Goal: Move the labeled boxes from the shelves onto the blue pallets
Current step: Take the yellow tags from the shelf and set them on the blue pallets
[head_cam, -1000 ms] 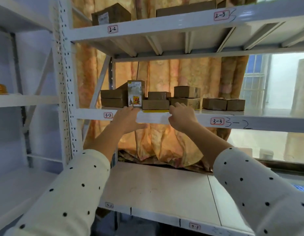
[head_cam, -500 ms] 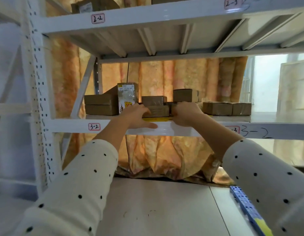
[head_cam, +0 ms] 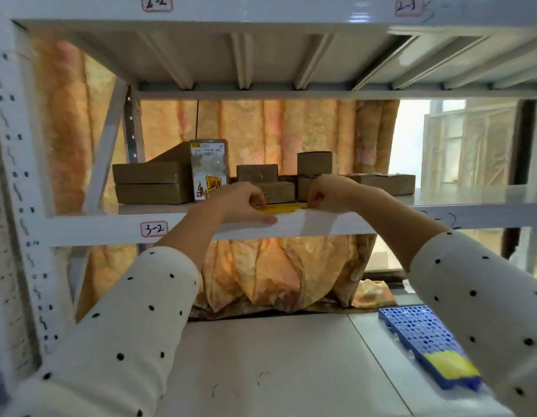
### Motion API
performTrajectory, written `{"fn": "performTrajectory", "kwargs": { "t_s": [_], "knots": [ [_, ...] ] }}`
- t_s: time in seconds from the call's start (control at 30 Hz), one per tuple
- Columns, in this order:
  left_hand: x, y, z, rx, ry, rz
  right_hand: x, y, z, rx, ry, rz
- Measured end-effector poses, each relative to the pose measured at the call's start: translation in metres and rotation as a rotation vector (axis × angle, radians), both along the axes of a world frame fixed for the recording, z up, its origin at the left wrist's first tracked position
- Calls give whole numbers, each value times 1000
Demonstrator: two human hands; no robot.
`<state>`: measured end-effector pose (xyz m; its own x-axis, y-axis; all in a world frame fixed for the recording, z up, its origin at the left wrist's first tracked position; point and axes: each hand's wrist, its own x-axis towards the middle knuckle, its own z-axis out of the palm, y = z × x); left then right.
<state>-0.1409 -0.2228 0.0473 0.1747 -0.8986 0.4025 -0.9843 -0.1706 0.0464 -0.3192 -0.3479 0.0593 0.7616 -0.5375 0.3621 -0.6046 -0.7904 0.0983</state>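
Note:
Several brown cardboard boxes sit on the white shelf marked 3-2. A small flat box lies at the shelf's front on a yellow sheet. My left hand rests at that box's left end, thumb along the shelf's front beam. My right hand is curled at its right end, fingertips pinching the yellow sheet's edge. A tall upright box with a white label stands just left of my left hand. A blue pallet lies on the lower shelf at the right.
Two stacked flat boxes sit at the shelf's left, more boxes at its right. An orange curtain hangs behind the rack. The upper shelf's underside is close above. A perforated upright stands at the left.
The view has moved closer and lower toward shelf 3-2. Both hands have come closer together around the small front box. The blue pallet has come further into view.

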Motion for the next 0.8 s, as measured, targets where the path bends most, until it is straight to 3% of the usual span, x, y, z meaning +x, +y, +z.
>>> {"fn": "performTrajectory", "kwargs": {
  "t_s": [0.3, 0.53, 0.8],
  "knots": [
    [-1, 0, -5, -37, 59, -103, -8, 27, -12, -109, -108, -91],
    [-25, -4, 7, -64, -125, -123, -35, 32, -7, -206, -163, -115],
    [-74, -18, 6, -63, -164, -237, -92, 35, -16, -305, -200, -124]
  ]
}}
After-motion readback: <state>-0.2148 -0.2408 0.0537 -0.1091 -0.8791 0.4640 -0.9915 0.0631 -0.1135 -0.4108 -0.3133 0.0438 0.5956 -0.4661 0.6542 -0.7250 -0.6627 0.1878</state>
